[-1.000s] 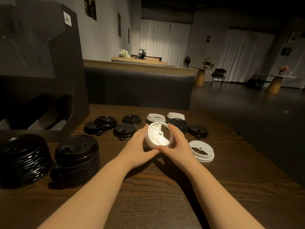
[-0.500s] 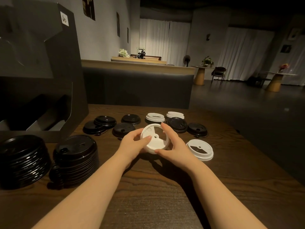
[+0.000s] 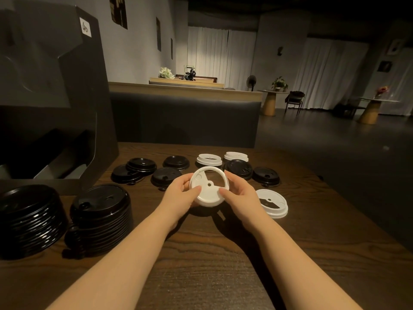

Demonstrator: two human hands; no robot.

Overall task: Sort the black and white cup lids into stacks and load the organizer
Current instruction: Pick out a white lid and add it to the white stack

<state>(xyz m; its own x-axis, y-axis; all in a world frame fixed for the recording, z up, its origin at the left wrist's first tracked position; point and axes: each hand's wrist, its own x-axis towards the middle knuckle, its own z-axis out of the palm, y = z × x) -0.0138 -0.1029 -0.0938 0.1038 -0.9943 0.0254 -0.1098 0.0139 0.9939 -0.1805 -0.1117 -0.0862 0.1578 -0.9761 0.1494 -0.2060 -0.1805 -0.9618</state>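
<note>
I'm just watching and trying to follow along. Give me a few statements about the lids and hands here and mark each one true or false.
1. Both hands hold one white lid: the left hand and right hand grip its opposite edges. True.
2. Two tall stacks of white lids stand at the left. False: the two stacks there are black.
3. A single white lid lies on the table just right of the right hand. True.
4. Every loose lid behind the hands is black. False: two white lids sit among the black ones.
5. The organizer stands at the right. False: it is at the left.
</note>
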